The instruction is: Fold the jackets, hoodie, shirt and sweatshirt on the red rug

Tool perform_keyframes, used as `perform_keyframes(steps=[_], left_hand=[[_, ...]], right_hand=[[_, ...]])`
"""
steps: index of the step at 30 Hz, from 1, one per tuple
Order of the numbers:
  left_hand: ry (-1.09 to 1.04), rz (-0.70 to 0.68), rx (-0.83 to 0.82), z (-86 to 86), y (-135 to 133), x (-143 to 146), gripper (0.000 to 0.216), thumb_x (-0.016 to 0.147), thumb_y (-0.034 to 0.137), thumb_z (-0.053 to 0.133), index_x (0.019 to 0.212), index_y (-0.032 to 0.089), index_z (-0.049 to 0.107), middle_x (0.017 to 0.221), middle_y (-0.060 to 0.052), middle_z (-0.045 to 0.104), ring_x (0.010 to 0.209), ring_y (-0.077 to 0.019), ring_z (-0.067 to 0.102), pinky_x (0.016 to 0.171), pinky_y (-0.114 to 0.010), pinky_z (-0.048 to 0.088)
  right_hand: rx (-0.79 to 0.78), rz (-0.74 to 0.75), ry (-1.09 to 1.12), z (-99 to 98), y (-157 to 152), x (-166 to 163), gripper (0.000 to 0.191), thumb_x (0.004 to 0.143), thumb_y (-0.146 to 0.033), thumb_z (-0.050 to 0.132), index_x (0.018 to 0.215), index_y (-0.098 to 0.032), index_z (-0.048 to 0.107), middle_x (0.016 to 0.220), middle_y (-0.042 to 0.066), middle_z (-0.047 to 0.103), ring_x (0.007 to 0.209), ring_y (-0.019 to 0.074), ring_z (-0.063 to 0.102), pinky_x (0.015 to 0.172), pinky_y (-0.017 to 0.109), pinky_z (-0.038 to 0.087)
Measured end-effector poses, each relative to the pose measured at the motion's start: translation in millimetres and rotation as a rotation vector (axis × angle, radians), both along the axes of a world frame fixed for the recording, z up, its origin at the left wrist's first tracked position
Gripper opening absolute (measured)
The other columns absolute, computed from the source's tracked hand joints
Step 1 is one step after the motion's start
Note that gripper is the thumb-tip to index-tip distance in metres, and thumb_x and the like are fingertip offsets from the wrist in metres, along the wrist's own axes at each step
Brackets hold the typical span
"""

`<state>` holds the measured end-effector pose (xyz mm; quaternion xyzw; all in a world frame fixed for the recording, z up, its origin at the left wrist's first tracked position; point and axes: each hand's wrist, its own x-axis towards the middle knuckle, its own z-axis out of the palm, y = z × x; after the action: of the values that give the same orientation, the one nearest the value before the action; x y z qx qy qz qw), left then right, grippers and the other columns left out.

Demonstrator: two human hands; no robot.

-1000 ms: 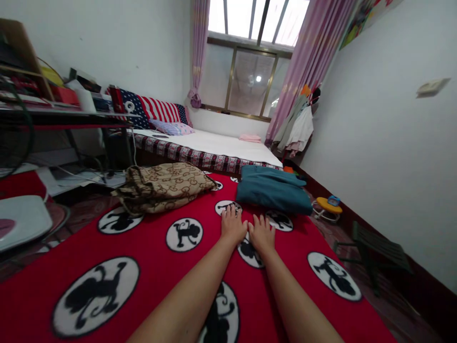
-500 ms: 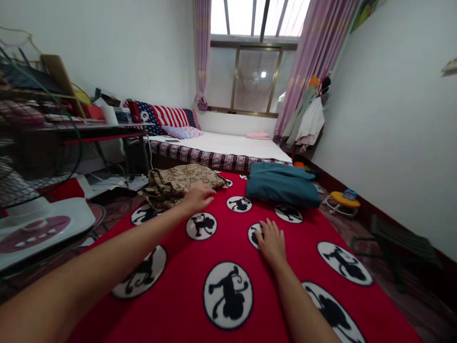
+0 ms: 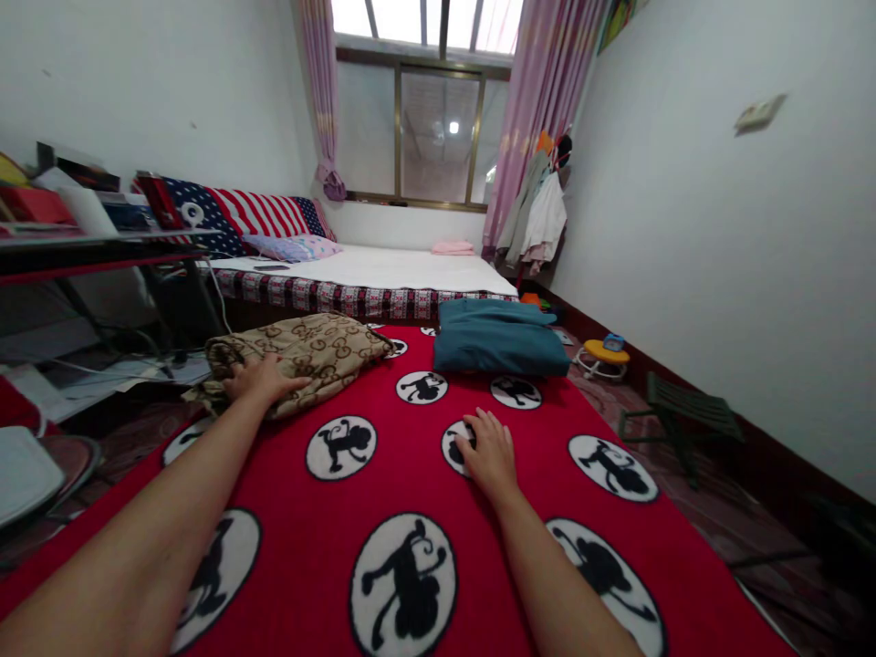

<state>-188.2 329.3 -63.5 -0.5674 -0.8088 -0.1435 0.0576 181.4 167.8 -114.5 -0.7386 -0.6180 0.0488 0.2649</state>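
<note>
A red blanket printed with white circles and black monkey figures is spread out in front of me. My left hand rests flat, fingers apart, on the near edge of a folded brown patterned cloth at the blanket's far left. My right hand lies palm down on the blanket near its middle, fingers stretched out. A folded teal cloth sits at the blanket's far end, beyond my right hand and apart from it.
A low bed with a white sheet, pillows and a flag-print cushion lies beyond the blanket under a window. A cluttered table with cables stands left. Clothes hang at the right wall; a small green stool and a yellow toy sit on the floor.
My left hand left its place beside the right, swept left across the blanket and landed on the brown cloth. The right hand stayed flat on the blanket. My view shifted.
</note>
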Motion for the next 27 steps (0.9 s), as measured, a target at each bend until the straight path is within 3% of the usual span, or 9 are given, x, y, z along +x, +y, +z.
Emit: perform_keyframes(steps=[3, 7, 11, 14, 16, 19, 21, 23, 27], left_hand=[[0.053, -0.054, 0.164, 2.9, -18.6, 18.2, 0.053, 0.079, 0.053, 0.059, 0.12, 0.02, 0.059, 0.123, -0.016, 0.057, 0.115, -0.0395, 0.047, 0.088, -0.05, 0.042], [0.085, -0.294, 0.261, 30.9, -64.8, 68.3, 0.037, 0.081, 0.031, 0.054, 0.115, 0.02, 0.062, 0.111, -0.013, 0.062, 0.106, -0.0323, 0.051, 0.083, -0.04, 0.043], [0.117, -0.636, 0.355, 50.3, -139.5, 134.1, 0.028, 0.084, 0.033, 0.052, 0.105, 0.02, 0.064, 0.105, -0.011, 0.062, 0.105, -0.0301, 0.051, 0.087, -0.041, 0.04], [0.116, -0.998, 0.189, 30.2, -206.9, 171.1, 0.033, 0.077, 0.03, 0.061, 0.108, 0.021, 0.065, 0.107, -0.012, 0.063, 0.106, -0.0303, 0.053, 0.088, -0.042, 0.042], [0.095, -1.268, 0.053, 10.5, -247.7, 185.8, 0.037, 0.073, 0.03, 0.067, 0.109, 0.024, 0.067, 0.123, -0.011, 0.06, 0.115, -0.0322, 0.051, 0.094, -0.043, 0.042], [-0.051, -1.479, -0.034, 0.7, -289.5, 195.3, 0.03, 0.079, 0.027, 0.063, 0.108, 0.027, 0.07, 0.115, -0.006, 0.066, 0.111, -0.0266, 0.057, 0.096, -0.039, 0.044], [-0.188, -1.507, 0.028, 12.7, -300.4, 194.0, 0.027, 0.087, 0.03, 0.056, 0.11, 0.027, 0.069, 0.105, -0.004, 0.07, 0.099, -0.0202, 0.063, 0.09, -0.032, 0.047], [-0.251, -1.427, 0.234, 32.6, -296.5, 184.4, 0.028, 0.092, 0.03, 0.048, 0.11, 0.026, 0.069, 0.107, -0.004, 0.07, 0.099, -0.0187, 0.063, 0.094, -0.032, 0.046], [-0.238, -0.92, 0.681, 54.1, -249.5, 135.2, 0.033, 0.09, 0.028, 0.052, 0.121, 0.026, 0.062, 0.13, -0.007, 0.057, 0.125, -0.0243, 0.049, 0.111, -0.041, 0.033]], right_hand=[[0.05, 0.002, 0.079, -1.1, 1.8, 1.9, 0.036, 0.085, -0.031, 0.054, 0.119, -0.025, 0.064, 0.144, 0.006, 0.05, 0.137, 0.0243, 0.037, 0.114, 0.044, 0.021], [0.191, 0.014, 0.46, 0.5, 4.6, 6.4, 0.027, 0.077, -0.032, 0.063, 0.1, -0.021, 0.07, 0.129, 0.008, 0.062, 0.128, 0.0249, 0.047, 0.112, 0.042, 0.026], [0.283, 0.006, 0.721, 3.5, 2.0, 11.2, 0.06, 0.083, -0.059, 0.046, 0.12, -0.013, 0.057, 0.122, 0.015, 0.064, 0.109, 0.0243, 0.062, 0.094, 0.038, 0.046], [0.337, 0.013, 0.875, 4.6, -8.5, 15.2, 0.079, 0.084, -0.072, 0.023, 0.13, -0.012, 0.044, 0.127, 0.019, 0.058, 0.105, 0.0241, 0.066, 0.082, 0.034, 0.052], [0.359, 0.034, 0.958, 4.9, -18.3, 17.6, 0.084, 0.082, -0.076, 0.015, 0.132, -0.014, 0.04, 0.13, 0.019, 0.055, 0.106, 0.0246, 0.067, 0.08, 0.034, 0.054], [0.372, 0.082, 1.039, 6.0, -31.2, 19.0, 0.086, 0.08, -0.079, 0.014, 0.134, -0.016, 0.037, 0.129, 0.019, 0.055, 0.108, 0.0254, 0.066, 0.081, 0.035, 0.054], [0.351, 0.129, 1.061, 6.8, -35.8, 17.5, 0.085, 0.08, -0.079, 0.019, 0.136, -0.016, 0.035, 0.132, 0.02, 0.054, 0.11, 0.0254, 0.065, 0.082, 0.035, 0.054], [0.303, 0.194, 1.009, 7.0, -37.0, 14.3, 0.084, 0.082, -0.076, 0.022, 0.141, -0.017, 0.03, 0.138, 0.02, 0.05, 0.114, 0.0243, 0.062, 0.084, 0.033, 0.054], [0.274, 0.324, 0.786, 4.4, -35.7, 6.0, 0.095, 0.079, -0.077, 0.035, 0.15, -0.017, 0.015, 0.147, 0.021, 0.04, 0.12, 0.0252, 0.057, 0.088, 0.035, 0.052]])
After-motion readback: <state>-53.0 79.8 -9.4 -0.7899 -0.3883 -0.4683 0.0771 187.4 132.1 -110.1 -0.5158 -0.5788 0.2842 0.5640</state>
